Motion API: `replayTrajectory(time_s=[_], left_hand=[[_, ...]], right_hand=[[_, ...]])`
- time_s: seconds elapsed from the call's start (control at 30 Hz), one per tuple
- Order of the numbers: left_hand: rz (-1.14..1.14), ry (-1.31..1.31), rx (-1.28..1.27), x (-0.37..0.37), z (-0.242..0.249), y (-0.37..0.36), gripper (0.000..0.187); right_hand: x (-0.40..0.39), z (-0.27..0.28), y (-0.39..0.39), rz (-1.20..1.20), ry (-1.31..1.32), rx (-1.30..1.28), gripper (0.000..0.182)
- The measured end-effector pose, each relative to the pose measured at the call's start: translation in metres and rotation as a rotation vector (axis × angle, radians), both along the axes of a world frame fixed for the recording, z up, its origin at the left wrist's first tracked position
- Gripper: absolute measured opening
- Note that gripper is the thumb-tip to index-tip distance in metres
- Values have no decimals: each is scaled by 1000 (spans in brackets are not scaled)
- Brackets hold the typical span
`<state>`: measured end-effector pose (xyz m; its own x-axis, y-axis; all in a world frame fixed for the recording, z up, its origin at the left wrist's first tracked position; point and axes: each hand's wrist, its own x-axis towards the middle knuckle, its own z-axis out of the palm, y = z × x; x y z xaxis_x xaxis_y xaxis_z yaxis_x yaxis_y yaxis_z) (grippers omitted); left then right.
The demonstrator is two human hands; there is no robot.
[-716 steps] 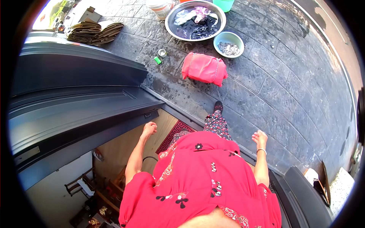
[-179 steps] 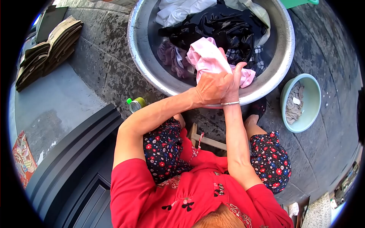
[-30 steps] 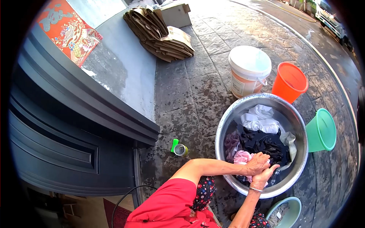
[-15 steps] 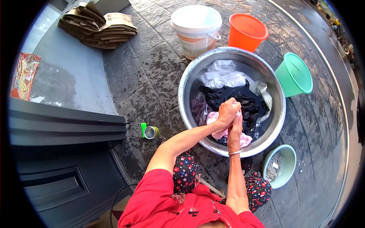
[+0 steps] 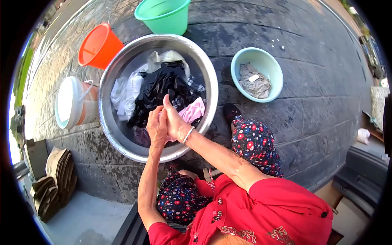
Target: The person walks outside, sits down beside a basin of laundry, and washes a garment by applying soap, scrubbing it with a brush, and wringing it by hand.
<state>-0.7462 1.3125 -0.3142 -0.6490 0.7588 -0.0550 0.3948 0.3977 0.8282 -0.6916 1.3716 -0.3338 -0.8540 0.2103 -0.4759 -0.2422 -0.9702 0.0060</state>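
In the head view, my two hands meet over the near half of the metal basin (image 5: 206, 65), low above the washing. The pink cloth (image 5: 192, 110) is at my hands: one fold spreads out beyond my right hand (image 5: 176, 124), toward the basin's right side, and a smaller bit shows below, by my wrists. My left hand (image 5: 156, 127) presses against the right; its fingers (image 5: 152, 116) are bent and held close together, but I can't tell whether they close around the cloth. My right thumb stands up, clear of everything, while the other fingers on that hand are hidden, so I can't tell how they hold. A bracelet (image 5: 188, 134) circles my right wrist.

Past my hands, a glossy black cloth (image 5: 163, 85) fills the middle of the basin, with a white cloth (image 5: 126, 94) to its left, a cream one (image 5: 167, 59) along the far side and a checked one (image 5: 196, 87) on the right. A mauve cloth (image 5: 142, 135) lies just beside my left hand.

Around the basin stand a green bucket (image 5: 167, 20), an orange bucket (image 5: 107, 47) and a white pail (image 5: 75, 102). To the right, apart from the basin, a pale bowl (image 5: 275, 77) holds a grey cloth (image 5: 253, 85) with a small white block (image 5: 253, 77) on top.
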Motion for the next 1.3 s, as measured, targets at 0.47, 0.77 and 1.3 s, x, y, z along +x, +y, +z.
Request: replayTrajectory(time_s=[0.47, 0.77, 1.3], left_hand=[[531, -580, -20, -63, 12, 12, 19], [305, -377, -77, -37, -2, 16, 23], [129, -365, -24, 8, -37, 36, 32]], right_hand=[[6, -1, -2, 68, -126, 963, 73], [19, -37, 5, -55, -484, 1353, 19], [-2, -60, 38, -316, -461, 355, 3]])
